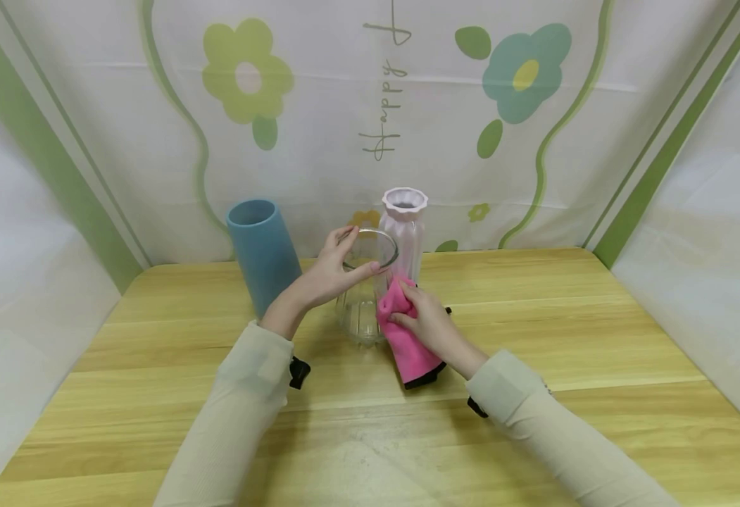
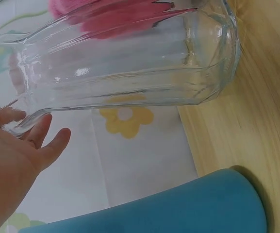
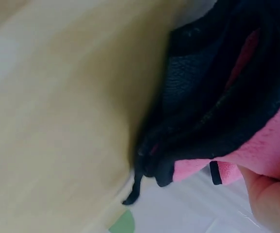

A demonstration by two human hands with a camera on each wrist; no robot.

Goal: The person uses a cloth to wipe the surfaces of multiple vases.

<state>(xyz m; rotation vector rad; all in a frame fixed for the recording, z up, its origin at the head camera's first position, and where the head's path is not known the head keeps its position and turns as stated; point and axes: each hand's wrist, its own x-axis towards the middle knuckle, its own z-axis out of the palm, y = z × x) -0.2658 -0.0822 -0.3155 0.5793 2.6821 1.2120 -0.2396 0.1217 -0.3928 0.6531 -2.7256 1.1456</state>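
A clear glass vase [image 1: 360, 320] stands at the middle of the table, its base close over the wood. My left hand [image 1: 327, 273] holds it by the flared rim, with thumb and fingers on either side of the mouth. In the left wrist view the ribbed glass body [image 2: 130, 92] shows the pink cloth through its wall. My right hand [image 1: 431, 325] grips that pink cloth [image 1: 408, 352], which has black edging, against the vase's right side. Dark folds of the edging [image 3: 212, 131] hang below the fingers in the right wrist view.
A tall blue vase [image 1: 265, 257] stands just left of the glass one, near my left wrist. Behind the cloth is a pale pink vase [image 1: 408, 236] with a scalloped rim. A flower-printed white curtain [image 1: 319, 141] hangs along the back edge of the wooden table [image 1: 566, 338].
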